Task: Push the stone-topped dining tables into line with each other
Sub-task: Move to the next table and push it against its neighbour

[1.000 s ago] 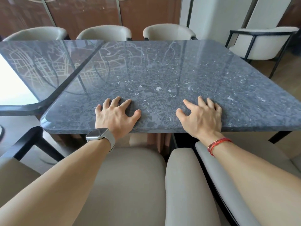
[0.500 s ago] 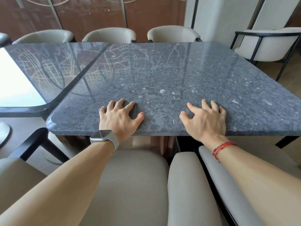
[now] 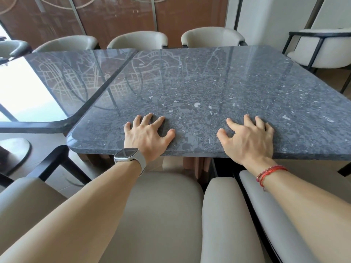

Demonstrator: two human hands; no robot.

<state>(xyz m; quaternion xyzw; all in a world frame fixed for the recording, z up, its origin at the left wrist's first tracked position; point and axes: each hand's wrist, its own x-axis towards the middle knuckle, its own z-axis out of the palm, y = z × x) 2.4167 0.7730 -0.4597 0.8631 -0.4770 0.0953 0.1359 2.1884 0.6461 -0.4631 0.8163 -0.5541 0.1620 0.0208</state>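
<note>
Nearer table (image 3: 209, 88) slid forward; two splayed hands, left hand (image 3: 146, 135), right hand (image 3: 248, 141), grasp nothing.

We have a single wide-angle view, worn on the head, looking forward and down from close above the near edge of the grey stone tabletop (image 3: 218, 88). It faces across the stone toward the chairs (image 3: 212, 36) on the far side, and straight lines bow near the borders.
</note>
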